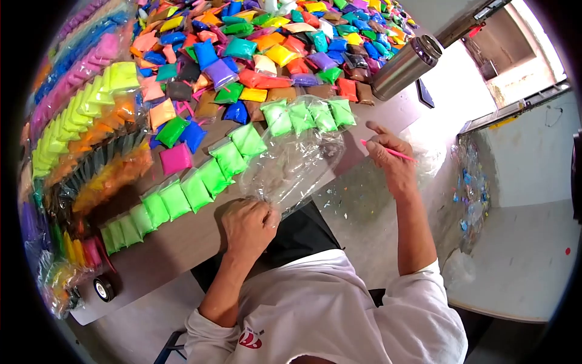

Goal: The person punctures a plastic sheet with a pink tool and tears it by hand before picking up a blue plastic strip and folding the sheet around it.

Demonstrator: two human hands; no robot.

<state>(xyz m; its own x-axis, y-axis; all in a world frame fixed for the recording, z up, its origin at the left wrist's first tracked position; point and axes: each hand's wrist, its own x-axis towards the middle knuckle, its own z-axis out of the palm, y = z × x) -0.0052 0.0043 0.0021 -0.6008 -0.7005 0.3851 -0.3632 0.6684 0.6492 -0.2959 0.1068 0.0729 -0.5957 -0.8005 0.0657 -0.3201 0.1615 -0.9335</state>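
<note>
My left hand (250, 223) is closed at the near edge of a clear plastic bag (297, 164), with its fingers gathered on the film. The bag spreads crinkled over the table edge. My right hand (391, 156) holds a thin pink plastic stick (403, 155) in the air, right of the bag. A row of bright green packets (195, 189) runs from the table's lower left up toward the bag. Several more green packets (301, 117) lie along the bag's far side, overlapping it in this view.
A heap of multicoloured packets (267, 54) covers the back of the table (176, 242). Rows of bagged packets (85, 121) line the left side. A steel flask (406, 67) and a phone (425, 93) are at the right. A black tape roll (103, 289) sits near the left corner.
</note>
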